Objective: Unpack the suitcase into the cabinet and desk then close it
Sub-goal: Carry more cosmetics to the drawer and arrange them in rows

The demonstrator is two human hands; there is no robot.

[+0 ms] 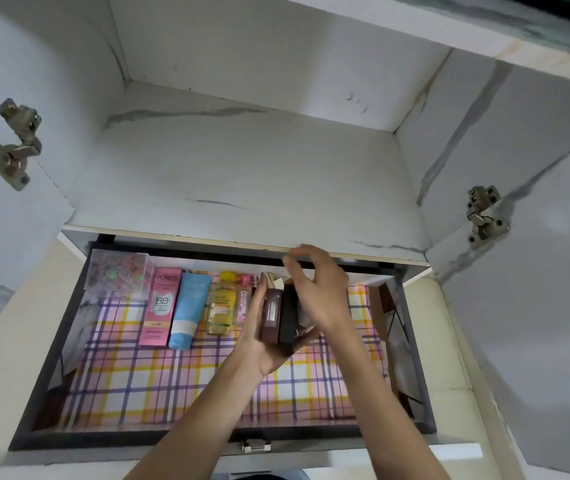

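Checked cloth drawer liner [179,386]

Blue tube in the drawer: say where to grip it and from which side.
Probably pinch the blue tube at its cap end, coming from above at the front of the drawer: it lies flat, cap toward you, with the pink box tight along one side.

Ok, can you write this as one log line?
step: filling drawer | left hand: holds cases | right hand: on cases, grip unclear | already in: pink box, tube, bottle
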